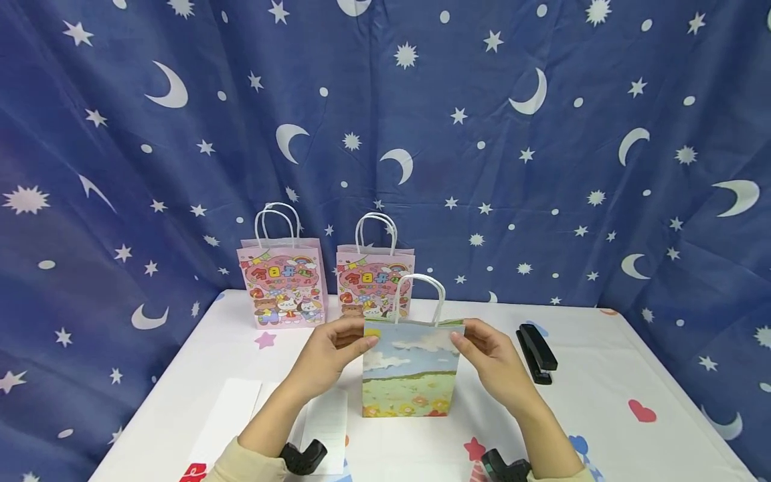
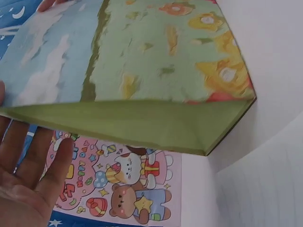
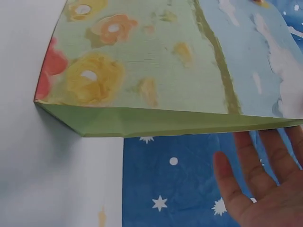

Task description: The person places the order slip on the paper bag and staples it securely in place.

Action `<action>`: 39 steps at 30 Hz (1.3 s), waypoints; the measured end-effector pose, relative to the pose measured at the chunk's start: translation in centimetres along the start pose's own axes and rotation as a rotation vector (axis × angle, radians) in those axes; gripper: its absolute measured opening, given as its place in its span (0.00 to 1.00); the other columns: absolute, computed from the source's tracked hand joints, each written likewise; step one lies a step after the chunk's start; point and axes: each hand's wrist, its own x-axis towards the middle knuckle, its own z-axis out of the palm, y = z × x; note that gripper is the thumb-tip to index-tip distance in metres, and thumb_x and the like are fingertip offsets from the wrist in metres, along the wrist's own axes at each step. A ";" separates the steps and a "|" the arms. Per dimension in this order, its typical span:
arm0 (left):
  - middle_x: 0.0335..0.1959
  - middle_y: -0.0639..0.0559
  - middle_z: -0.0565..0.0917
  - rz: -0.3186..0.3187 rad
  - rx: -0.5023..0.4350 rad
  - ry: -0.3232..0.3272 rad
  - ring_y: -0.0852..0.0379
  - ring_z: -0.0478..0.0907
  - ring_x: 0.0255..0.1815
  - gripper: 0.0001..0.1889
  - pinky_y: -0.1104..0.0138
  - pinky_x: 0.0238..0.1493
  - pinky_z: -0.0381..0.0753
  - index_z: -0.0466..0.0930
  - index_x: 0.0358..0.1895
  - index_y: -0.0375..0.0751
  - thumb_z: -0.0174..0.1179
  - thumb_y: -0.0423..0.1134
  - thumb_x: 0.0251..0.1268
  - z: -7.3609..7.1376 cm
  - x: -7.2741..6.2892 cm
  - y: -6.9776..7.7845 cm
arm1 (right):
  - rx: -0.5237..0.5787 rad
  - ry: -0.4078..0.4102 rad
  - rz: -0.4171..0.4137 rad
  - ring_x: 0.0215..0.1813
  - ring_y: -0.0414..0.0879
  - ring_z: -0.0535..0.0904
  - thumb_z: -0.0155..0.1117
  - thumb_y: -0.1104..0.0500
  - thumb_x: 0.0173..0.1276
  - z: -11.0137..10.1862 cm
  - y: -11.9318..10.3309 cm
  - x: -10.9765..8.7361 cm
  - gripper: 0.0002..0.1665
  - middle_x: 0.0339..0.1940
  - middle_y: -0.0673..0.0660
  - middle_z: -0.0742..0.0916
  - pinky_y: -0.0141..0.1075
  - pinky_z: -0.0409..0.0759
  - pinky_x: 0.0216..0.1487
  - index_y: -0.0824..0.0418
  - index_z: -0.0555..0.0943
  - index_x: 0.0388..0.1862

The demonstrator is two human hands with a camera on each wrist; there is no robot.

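A paper gift bag (image 1: 411,375) with a painted sky, meadow and flowers stands upright on the table, its white handles (image 1: 438,294) pointing up. My left hand (image 1: 330,353) pinches its upper left edge, thumb on the front face and fingers behind. At the upper right edge my right hand (image 1: 492,361) pinches it the same way. Both wrist views show the bag's green folded side panel (image 2: 132,122) and some of the fingers behind it. The inside of the bag is hidden.
Two pink cartoon gift bags (image 1: 283,288) (image 1: 375,278) stand at the back, the right one partly covered by the painted bag. A black stapler (image 1: 536,353) lies to the right. White paper sheets (image 1: 325,428) lie at the front left. A blue star-and-moon curtain (image 1: 385,100) hangs behind.
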 end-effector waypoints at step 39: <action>0.53 0.50 0.89 0.037 0.115 -0.019 0.52 0.86 0.57 0.14 0.56 0.61 0.84 0.90 0.53 0.46 0.63 0.49 0.75 -0.7 0.0 0.2 | -0.093 -0.004 -0.002 0.50 0.40 0.85 0.59 0.50 0.81 0.2 -0.2 0.1 0.14 0.45 0.54 0.90 0.30 0.81 0.56 0.59 0.83 0.47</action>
